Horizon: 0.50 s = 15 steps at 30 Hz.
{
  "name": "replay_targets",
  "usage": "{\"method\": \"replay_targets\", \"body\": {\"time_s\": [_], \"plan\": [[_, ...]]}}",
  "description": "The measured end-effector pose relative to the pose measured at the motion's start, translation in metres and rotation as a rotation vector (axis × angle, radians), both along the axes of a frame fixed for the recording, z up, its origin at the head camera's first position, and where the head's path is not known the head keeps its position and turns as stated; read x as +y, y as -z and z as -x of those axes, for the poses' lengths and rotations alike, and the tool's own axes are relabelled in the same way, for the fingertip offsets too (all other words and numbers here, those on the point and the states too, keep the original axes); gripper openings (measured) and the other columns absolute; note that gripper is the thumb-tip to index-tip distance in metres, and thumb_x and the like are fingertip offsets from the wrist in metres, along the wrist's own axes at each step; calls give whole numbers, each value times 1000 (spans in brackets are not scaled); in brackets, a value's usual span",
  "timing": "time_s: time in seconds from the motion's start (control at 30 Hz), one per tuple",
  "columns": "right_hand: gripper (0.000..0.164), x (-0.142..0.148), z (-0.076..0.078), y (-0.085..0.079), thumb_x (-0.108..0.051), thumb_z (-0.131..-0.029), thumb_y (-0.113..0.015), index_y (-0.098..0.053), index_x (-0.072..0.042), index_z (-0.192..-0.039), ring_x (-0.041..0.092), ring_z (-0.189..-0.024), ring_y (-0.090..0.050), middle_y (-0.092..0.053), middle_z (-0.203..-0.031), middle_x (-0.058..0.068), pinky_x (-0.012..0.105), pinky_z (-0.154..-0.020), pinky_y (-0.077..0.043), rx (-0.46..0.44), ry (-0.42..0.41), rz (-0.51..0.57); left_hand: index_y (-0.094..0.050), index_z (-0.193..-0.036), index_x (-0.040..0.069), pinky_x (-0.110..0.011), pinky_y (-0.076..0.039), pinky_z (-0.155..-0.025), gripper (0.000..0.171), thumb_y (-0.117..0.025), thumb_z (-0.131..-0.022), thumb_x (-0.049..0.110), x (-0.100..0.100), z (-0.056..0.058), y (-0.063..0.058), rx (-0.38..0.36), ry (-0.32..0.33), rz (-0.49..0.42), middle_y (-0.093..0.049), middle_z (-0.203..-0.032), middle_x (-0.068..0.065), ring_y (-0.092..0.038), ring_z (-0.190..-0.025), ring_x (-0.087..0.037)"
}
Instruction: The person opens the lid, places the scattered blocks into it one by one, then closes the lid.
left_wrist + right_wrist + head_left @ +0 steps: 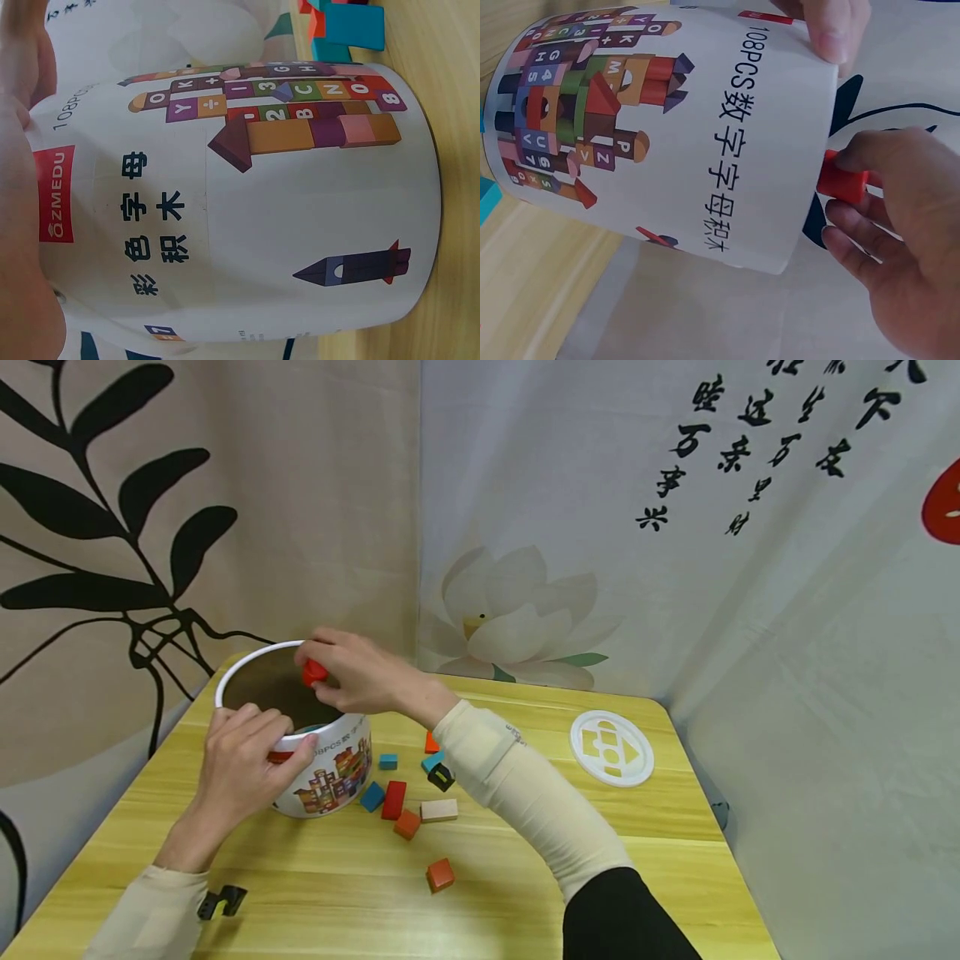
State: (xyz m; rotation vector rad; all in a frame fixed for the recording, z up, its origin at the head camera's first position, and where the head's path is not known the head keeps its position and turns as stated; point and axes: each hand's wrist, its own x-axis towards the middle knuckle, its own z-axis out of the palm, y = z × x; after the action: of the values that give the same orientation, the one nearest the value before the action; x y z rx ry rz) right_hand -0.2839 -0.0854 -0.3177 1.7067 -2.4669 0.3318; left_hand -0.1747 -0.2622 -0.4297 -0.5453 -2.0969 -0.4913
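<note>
A white printed bucket (333,785) of building blocks stands on the table's left side, its round opening facing up. My left hand (243,764) grips its near rim, fingers over the edge and thumb along the outside. Above the opening, at the rim's right side, my right hand (367,677) pinches a red block (314,672) between thumb and fingers. The right wrist view shows this red block (841,180) just beyond the rim, with the lower fingers loosely bent. Most of the bucket's inside is hidden.
Right of the bucket lie loose blocks: a red one (393,800), a blue one (372,797), a beige one (439,811) and several others. An orange cube (440,875) lies nearer the front. A white round lid (641,767) with shaped cutouts lies at the right.
</note>
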Motion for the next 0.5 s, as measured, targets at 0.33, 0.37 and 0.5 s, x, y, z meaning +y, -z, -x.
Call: {"method": "replay_targets", "body": {"time_s": [0.33, 0.37, 0.5], "plan": [[42, -15, 3, 4, -24, -98, -65, -62, -8, -137, 10, -110, -55, -60, -131, 3, 17, -98, -43, 6, 26, -39, -48, -62, 12, -48, -28, -63, 47, -51, -93, 47, 0, 0, -1, 6, -4, 10, -47, -55, -2, -40, -58, -24], [44, -16, 2, 4, -27, -99, -64, -61, -8, -139, 10, -114, -55, -60, -134, 3, 18, -100, -42, 10, 30, -37, -48, -62, 12, -48, -28, -63, 48, -51, -94, 47, 0, -1, -1, 8, -2, 10, -48, -55, -2, -40, -58, -24], [53, -16, 0, 6, -39, -102, -56, -54, -11, -147, 13, -129, -49, -55, -145, 3, 25, -112, -34, 52, 54, -56, -48, -62, 12, -48, -29, -63, 48, -52, -94, 47, 0, 0, -2, 16, -1, 12, -48, -55, -2, -41, -58, -25]]}}
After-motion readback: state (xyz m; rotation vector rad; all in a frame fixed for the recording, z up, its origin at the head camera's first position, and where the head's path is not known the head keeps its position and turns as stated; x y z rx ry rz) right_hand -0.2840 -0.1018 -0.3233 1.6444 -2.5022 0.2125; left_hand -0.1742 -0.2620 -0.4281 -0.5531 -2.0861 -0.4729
